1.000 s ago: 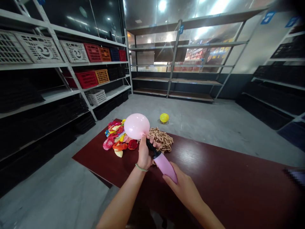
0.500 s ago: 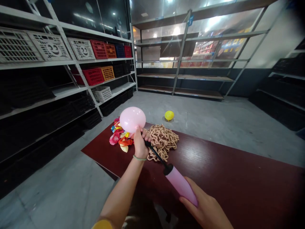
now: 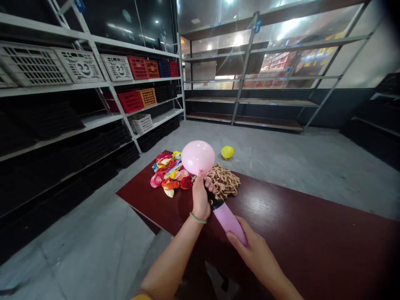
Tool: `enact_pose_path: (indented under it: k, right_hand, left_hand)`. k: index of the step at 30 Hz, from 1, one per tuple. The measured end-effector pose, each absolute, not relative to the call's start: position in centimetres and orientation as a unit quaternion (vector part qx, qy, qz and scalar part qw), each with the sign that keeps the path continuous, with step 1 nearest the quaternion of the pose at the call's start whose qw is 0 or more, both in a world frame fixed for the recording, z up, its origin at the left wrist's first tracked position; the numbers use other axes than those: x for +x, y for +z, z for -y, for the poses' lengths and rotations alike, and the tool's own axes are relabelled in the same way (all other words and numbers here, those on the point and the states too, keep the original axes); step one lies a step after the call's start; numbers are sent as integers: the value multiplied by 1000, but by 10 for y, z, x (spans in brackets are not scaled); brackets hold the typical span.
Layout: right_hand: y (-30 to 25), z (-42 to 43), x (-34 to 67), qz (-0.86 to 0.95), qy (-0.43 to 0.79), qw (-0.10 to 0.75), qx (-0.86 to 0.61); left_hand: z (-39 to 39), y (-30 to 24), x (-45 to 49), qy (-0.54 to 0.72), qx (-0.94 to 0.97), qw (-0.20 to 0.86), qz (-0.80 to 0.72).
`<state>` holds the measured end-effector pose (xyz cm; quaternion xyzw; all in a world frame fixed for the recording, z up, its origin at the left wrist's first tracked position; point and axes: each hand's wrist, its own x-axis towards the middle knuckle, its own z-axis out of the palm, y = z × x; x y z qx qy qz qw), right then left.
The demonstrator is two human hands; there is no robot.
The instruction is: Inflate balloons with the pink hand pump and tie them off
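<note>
Closing in on the left hand, the lilac pump is no longer showing its thin rod

The right hand is sitting nearer the left than half a second ago. From afar, I am judging the pink balloon well filled, plump and smooth; no knot is showing, so tying off is seemingly remaining. Left of the grip, limp balloons are lying flat on the table, apparently lacking air. Beyond the grip, one inflated yellow balloon is resting on the floor; tan tubular curls are lying heaped just behind the left fingers.

The pump's long axis is running from the right palm forward and leftward, black end leading. Just above the left thumb, the balloon is looking nearly round, its neck pointing down into the grip.

Left fingers are curling closed round the pump's black end, pinching near that neck; the nozzle is hiding from me. Right fingers are wrapping snugly round the barrel
</note>
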<state>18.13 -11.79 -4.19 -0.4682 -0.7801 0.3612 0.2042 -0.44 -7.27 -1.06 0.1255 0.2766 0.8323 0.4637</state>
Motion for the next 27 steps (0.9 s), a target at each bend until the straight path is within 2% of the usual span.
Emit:
enact_pose_path:
  k: [6,12,27]
  right_hand:
    - [-49,113,180,755,417,238,-446]
    - [-44,113,182,747,449,234,-430]
    - [-64,138,237,781,406,164,-446]
  left_hand:
    - [82,-11,-3,815,147,510,-233]
    - [88,-1,-3,808,141,541,-186]
    - [75,18,-22,853,143,438,-244]
